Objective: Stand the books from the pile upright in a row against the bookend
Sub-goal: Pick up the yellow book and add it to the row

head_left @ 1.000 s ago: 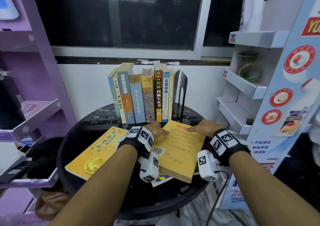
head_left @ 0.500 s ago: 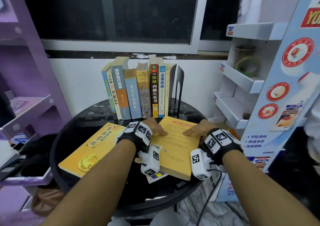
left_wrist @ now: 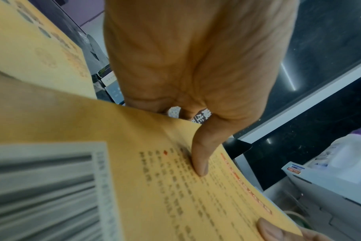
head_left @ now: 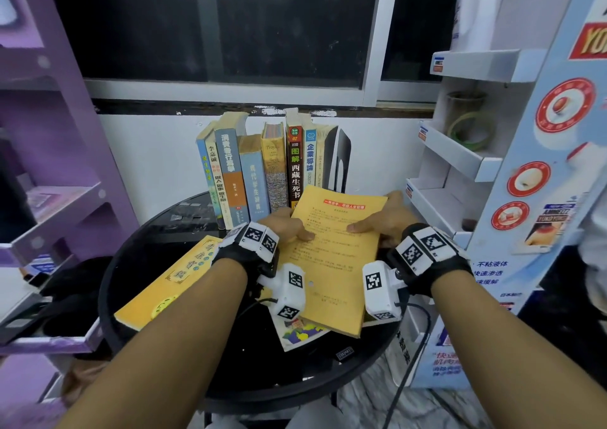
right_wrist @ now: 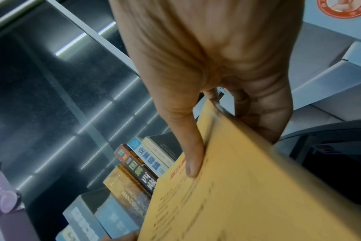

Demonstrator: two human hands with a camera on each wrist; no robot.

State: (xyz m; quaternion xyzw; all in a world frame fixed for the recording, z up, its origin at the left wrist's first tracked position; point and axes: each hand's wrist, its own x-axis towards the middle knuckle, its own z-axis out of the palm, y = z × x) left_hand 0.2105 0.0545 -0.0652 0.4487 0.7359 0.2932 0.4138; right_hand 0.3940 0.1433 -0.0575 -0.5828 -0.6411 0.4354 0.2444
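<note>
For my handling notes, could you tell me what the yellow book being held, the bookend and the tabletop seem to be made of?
Yellow paperback book: matte paper cover, flexing slightly.
Black bookend: thin sheet with a cutout, probably painted metal.
Round black tabletop: glossy, reflective, likely glass.

Black wristbands [head_left: 244, 258], white marker-tagged cameras [head_left: 381, 286]

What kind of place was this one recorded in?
Probably a mock shop or display corner set up indoors: a cardboard product display stand with price tags on its shelves, a purple shelf unit, and a small round black table under a dark window.
</note>
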